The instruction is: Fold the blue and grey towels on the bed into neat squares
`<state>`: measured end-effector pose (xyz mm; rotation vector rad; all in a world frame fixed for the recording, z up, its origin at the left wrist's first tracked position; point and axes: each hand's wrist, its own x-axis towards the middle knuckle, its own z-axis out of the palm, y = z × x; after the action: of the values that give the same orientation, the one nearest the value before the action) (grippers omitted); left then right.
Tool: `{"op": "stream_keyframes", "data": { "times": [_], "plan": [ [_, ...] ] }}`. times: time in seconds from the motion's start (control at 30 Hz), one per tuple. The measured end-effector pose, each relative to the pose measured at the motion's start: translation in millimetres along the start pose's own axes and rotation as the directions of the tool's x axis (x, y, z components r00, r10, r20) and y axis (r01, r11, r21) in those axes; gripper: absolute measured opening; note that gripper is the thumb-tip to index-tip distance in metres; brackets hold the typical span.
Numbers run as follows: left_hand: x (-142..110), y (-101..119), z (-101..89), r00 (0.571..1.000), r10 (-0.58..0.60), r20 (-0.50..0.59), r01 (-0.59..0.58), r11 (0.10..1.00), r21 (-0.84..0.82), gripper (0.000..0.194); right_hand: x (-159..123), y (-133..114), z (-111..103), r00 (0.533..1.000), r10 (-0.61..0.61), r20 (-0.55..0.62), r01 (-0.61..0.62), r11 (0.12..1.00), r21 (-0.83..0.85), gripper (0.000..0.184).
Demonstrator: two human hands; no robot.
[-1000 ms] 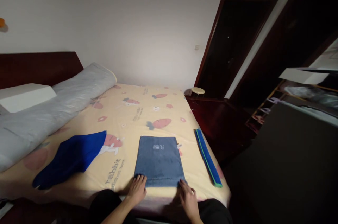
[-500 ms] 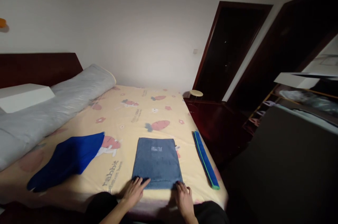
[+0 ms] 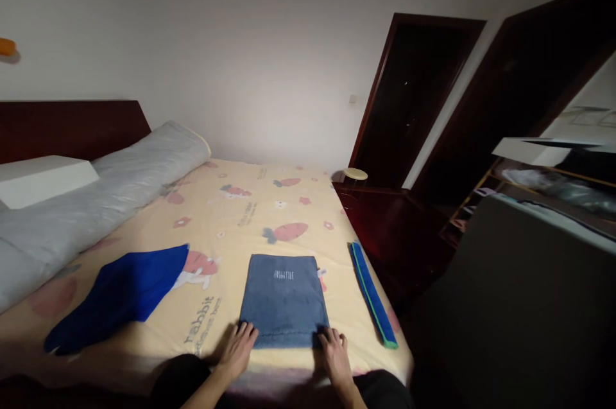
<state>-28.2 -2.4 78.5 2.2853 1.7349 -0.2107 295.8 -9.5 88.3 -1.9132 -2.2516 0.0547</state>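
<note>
At far left, a dark wooden headboard, and below it a long grey padded roll slants across, a white box beside the headboard! Over to upper right, a dark door, a round-topped stool near its foot, and at far right, a cluttered shelf rack.

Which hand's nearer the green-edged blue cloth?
Right hand. It is at the near right corner of the gray towel, left of the green-edged blue cloth and apart from it. The left hand is at the towel's near left corner, farther off.
</note>
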Motion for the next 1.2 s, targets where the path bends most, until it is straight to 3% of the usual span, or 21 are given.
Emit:
{"op": "stream_keyframes", "data": {
  "times": [0.1,0.3,0.6,0.77,0.93,1.1,1.2],
  "plan": [
    [-4,3,-23.6,1.0,-0.006,0.004,0.006,0.999,-0.041,0.071,7,1,-11,0.999,-0.017,0.035,0.016,1.0,0.027,0.043],
    [-7,9,-64.0,0.999,-0.041,-0.005,0.041,0.997,-0.071,0.044,19,-3,-26,0.994,-0.008,0.108,0.003,0.999,0.046,0.028],
    [-15,9,-81.1,0.983,-0.17,0.072,0.178,0.978,-0.113,0.034,23,-12,-11,0.985,0.05,0.165,-0.053,0.998,0.019,0.032],
    [-16,-3,-90.3,0.956,-0.279,0.089,0.289,0.946,-0.143,0.03,19,-6,-10,0.985,0.109,0.137,-0.111,0.994,0.004,0.037],
    [-12,-14,-88.6,0.948,-0.302,0.105,0.314,0.939,-0.137,0.025,11,-5,-14,0.987,0.137,0.081,-0.136,0.991,-0.014,0.036],
    [-3,1,-67.1,0.955,-0.296,0.012,0.297,0.953,-0.063,0.052,5,-17,-11,0.997,0.058,-0.046,-0.061,0.995,-0.076,0.045],
    [1,12,-54.7,0.956,-0.294,-0.001,0.294,0.955,-0.031,0.059,2,-26,-3,0.999,-0.002,-0.046,0.0,0.999,-0.045,0.051]
  ]
}}
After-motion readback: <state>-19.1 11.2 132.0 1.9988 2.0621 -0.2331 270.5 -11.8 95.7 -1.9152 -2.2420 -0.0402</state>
